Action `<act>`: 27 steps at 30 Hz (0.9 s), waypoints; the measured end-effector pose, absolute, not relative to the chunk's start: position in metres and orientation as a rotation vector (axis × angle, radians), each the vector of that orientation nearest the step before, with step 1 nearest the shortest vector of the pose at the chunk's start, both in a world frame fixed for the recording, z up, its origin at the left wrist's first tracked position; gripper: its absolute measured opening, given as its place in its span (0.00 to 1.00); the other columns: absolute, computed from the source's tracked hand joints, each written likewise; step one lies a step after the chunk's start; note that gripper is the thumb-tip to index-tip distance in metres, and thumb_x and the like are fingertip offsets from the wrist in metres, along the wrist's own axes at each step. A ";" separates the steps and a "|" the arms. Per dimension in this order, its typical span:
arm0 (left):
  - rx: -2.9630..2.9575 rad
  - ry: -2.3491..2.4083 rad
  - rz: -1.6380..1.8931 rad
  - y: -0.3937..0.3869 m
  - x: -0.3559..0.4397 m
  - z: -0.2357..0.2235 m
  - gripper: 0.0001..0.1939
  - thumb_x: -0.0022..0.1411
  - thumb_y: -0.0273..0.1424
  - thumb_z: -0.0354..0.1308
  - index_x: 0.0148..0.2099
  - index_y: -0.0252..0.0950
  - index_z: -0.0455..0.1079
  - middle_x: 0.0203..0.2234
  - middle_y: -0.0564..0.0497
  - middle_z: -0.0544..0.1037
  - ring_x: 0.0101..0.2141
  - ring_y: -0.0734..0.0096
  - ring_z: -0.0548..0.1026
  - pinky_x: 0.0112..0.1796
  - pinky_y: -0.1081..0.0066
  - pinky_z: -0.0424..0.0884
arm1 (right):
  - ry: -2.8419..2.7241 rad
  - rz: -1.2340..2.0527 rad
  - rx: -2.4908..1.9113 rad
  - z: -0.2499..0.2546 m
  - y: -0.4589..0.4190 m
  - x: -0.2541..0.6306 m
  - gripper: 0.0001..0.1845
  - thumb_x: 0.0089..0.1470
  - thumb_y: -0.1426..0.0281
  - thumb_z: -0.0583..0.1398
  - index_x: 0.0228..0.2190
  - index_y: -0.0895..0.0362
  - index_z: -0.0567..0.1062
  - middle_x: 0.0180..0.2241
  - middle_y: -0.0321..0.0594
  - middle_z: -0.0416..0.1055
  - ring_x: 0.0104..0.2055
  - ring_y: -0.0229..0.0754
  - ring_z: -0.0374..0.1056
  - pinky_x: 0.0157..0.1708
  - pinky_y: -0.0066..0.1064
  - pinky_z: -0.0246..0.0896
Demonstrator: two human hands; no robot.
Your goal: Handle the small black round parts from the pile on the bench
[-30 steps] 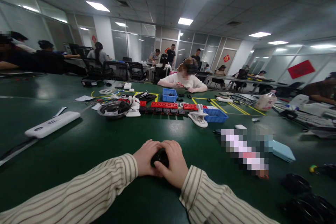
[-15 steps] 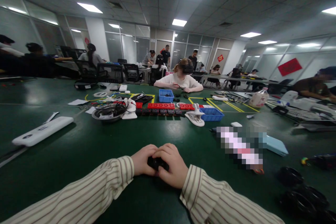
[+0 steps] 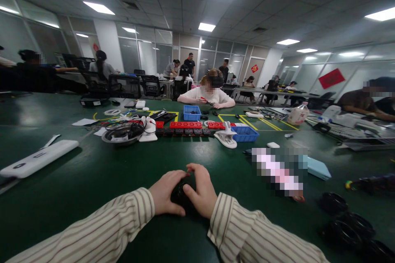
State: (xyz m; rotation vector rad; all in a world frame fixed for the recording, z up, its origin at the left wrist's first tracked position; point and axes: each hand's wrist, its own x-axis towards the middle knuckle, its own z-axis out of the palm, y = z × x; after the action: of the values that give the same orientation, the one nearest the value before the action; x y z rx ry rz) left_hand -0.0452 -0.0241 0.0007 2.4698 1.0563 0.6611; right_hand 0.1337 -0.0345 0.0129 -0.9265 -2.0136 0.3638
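A small black rounded part (image 3: pixel 180 191) sits between my two hands, low over the green table top. My left hand (image 3: pixel 165 192) curves around its left side, thumb along the near edge and fingers over the far edge. On the right side, my right hand (image 3: pixel 202 191) grips it with the thumb on top and the fingers bent around the back. Its exact kind is hard to tell, since the fingers cover much of it and it is dark against the table.
Several black ring-shaped parts (image 3: pixel 342 230) lie at the right front. A white power strip (image 3: pixel 41 158) is at the left. Farther back stand a metal bowl (image 3: pixel 119 141) of cables, red sockets (image 3: pixel 186 125), a white clip base (image 3: pixel 226 136) and a blue bin (image 3: pixel 245 133). A person sits opposite.
My hands have spread a little apart around the black part and the right fingers have lifted, so more of it shows. The view has shifted slightly to the right.
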 end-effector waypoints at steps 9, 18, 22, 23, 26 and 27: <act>2.626 1.227 0.738 -0.030 -0.038 0.010 0.21 0.40 0.40 0.65 0.35 0.36 0.63 0.33 0.50 0.71 0.39 0.59 0.69 0.54 0.49 0.48 | -2.130 0.303 -1.027 0.016 -0.039 0.129 0.18 0.43 0.56 0.61 0.28 0.57 0.65 0.31 0.37 0.62 0.35 0.41 0.58 0.38 0.35 0.54; 2.454 0.906 0.694 -0.012 -0.045 -0.005 0.12 0.41 0.30 0.64 0.31 0.35 0.68 0.30 0.53 0.72 0.36 0.64 0.70 0.40 0.69 0.67 | -2.339 0.264 -0.527 0.023 -0.044 0.129 0.09 0.40 0.75 0.51 0.27 0.56 0.67 0.31 0.38 0.69 0.39 0.40 0.62 0.46 0.37 0.52; 2.442 0.823 0.667 -0.010 -0.046 -0.007 0.18 0.43 0.35 0.65 0.37 0.35 0.70 0.35 0.50 0.73 0.40 0.60 0.69 0.45 0.64 0.64 | -2.369 0.278 -0.392 0.024 -0.048 0.129 0.10 0.39 0.74 0.49 0.28 0.55 0.66 0.30 0.36 0.70 0.41 0.40 0.64 0.55 0.40 0.43; 2.449 0.823 0.655 -0.011 -0.047 -0.006 0.20 0.43 0.36 0.65 0.40 0.36 0.69 0.37 0.50 0.72 0.41 0.59 0.69 0.46 0.63 0.63 | -2.343 0.288 -0.403 0.025 -0.049 0.129 0.12 0.40 0.73 0.49 0.31 0.55 0.67 0.32 0.37 0.70 0.43 0.40 0.63 0.56 0.41 0.41; 2.477 0.889 0.650 -0.016 -0.047 -0.002 0.32 0.41 0.40 0.67 0.49 0.36 0.63 0.44 0.46 0.69 0.44 0.55 0.67 0.48 0.58 0.61 | -2.242 0.315 -0.546 0.026 -0.049 0.131 0.15 0.46 0.66 0.52 0.38 0.56 0.65 0.39 0.41 0.68 0.44 0.43 0.62 0.55 0.45 0.41; 2.485 0.935 0.660 -0.019 -0.047 -0.001 0.36 0.40 0.42 0.67 0.50 0.36 0.62 0.45 0.45 0.68 0.45 0.53 0.66 0.48 0.56 0.61 | -2.202 0.328 -0.631 0.025 -0.047 0.131 0.17 0.46 0.63 0.54 0.38 0.57 0.65 0.38 0.42 0.67 0.43 0.44 0.61 0.53 0.45 0.45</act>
State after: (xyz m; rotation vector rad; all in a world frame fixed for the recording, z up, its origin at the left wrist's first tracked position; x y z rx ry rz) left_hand -0.0466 -0.0187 -0.0008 2.4850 0.9351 0.6596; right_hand 0.1311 -0.0472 0.0251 -0.6309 -2.2022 0.3276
